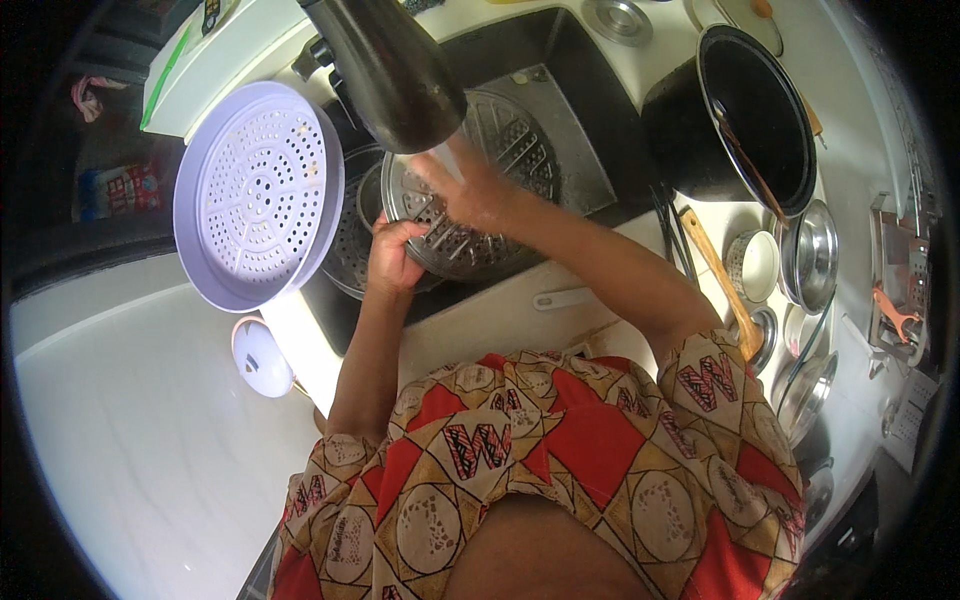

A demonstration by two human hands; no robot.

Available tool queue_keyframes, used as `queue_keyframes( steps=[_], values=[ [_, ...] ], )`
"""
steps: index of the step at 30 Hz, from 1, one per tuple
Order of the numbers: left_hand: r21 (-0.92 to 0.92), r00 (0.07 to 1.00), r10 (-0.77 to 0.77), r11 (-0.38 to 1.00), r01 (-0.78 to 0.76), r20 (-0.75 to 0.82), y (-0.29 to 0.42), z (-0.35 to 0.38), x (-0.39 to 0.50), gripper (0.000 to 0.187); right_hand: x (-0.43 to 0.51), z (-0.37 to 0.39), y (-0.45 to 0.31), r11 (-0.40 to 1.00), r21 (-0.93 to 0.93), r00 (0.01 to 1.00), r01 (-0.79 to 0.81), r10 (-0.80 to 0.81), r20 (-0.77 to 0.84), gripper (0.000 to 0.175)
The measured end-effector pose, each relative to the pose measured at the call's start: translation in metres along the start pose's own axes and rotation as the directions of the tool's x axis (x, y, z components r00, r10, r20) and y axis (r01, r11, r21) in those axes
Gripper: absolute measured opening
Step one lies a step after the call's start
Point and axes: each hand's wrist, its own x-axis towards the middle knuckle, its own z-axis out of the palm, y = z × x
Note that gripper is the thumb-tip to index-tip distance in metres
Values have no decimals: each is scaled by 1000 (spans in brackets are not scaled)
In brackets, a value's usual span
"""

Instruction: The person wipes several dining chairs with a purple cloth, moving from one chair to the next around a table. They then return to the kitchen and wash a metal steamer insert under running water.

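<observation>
Over the sink (592, 135), my left hand (395, 255) grips the near left rim of a round perforated metal steamer plate (439, 244), thumb on top. My right hand (480, 191) is over the plate's upper part, just below the dark faucet (405, 82). Motion blurs its fingers, so whether it holds anything is unclear. Water seems to run from the faucet onto the plate near those fingers. Another slotted metal steamer piece (517, 142) lies behind, partly covered by my right hand. Under my left hand, metal cookware (349, 217) sits in the sink's left part.
A lilac plastic steamer basket (262, 191) stands tilted left of the sink. To the right are a large black pot (750, 120), a wooden-handled utensil (716, 277), a small patterned bowl (752, 262) and metal bowls (814, 255). A metal lid (619, 21) lies behind the sink.
</observation>
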Motion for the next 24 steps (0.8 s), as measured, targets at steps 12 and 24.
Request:
queue_keyframes(
  steps=[12,24],
  values=[
    [133,997,70,989,-71,10,1,-7,-14,47,14,7,31,984,-18,982,-176,177,65,41],
    [157,983,132,981,-112,-125,13,-7,-41,40,-50,-28,120,-182,593,366,-785,635,680,39]
  ],
)
